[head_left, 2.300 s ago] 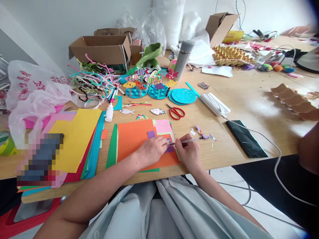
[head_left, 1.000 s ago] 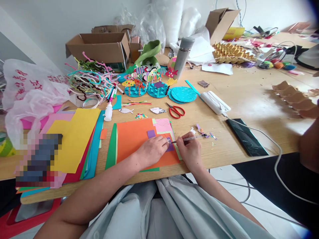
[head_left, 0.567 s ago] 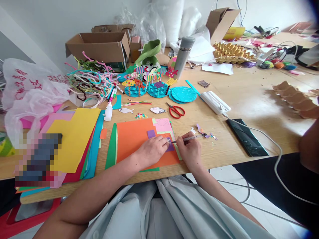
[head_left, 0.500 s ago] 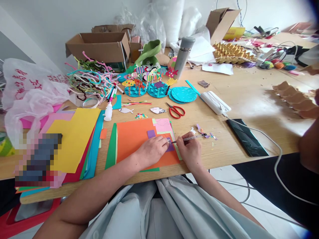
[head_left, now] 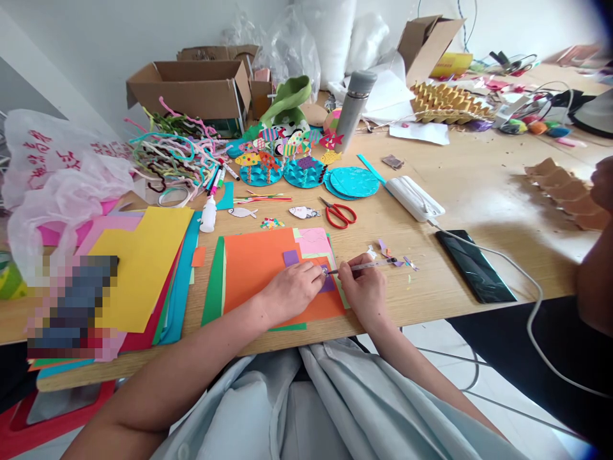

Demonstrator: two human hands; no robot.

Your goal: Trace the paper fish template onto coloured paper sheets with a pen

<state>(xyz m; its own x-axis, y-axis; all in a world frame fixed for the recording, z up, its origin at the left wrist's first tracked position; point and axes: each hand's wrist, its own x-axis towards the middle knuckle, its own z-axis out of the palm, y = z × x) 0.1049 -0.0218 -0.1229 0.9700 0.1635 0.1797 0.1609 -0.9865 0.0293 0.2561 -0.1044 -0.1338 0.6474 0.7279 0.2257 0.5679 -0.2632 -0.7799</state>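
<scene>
My right hand (head_left: 364,287) is closed round a slim pen (head_left: 371,264), its tip on a purple paper piece (head_left: 328,282). On that piece is a small pale round shape, partly covered. My left hand (head_left: 293,291) lies with fingers together, fingertips at the left edge of the purple piece; whether it grips anything is hidden. Beneath are an orange sheet (head_left: 258,268), a pink sheet (head_left: 313,240) and green sheets (head_left: 213,287). Another purple square (head_left: 290,258) sits on the orange sheet. Red-handled scissors (head_left: 339,214) and two paper fish (head_left: 302,213) lie beyond.
Coloured paper (head_left: 143,268) is stacked at left, near a glue bottle (head_left: 208,214). Behind are blue discs (head_left: 353,183), a grey flask (head_left: 354,108) and pipe cleaners (head_left: 177,153). At right are a power strip (head_left: 414,198), a phone (head_left: 475,265) and another person's arm (head_left: 594,281).
Both hands stay nearly in place, with the pen tip shifted slightly left on the purple piece. At the far right, the other person's hand has moved.
</scene>
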